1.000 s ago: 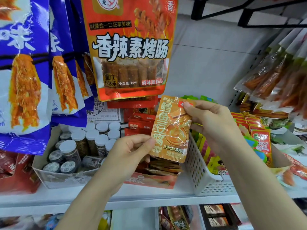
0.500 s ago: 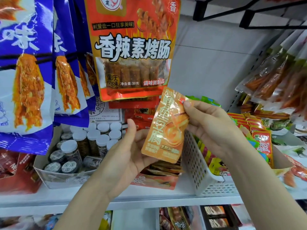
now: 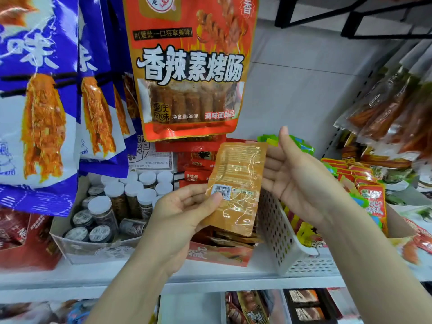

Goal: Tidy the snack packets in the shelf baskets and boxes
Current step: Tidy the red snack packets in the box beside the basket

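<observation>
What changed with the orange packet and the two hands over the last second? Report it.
The orange packet was flipped: its printed front faced the camera, now the barcode back does. The left hand pinches its lower edge; the right hand has let go and is open beside it. Shelf stock, jars and white basket unchanged.

A flat glossy orange plastic snack packet (image 3: 236, 188) is held nearly upright, its back with a white barcode label shown, top tilted toward 1 o'clock, above the red cardboard box (image 3: 219, 254).
</observation>
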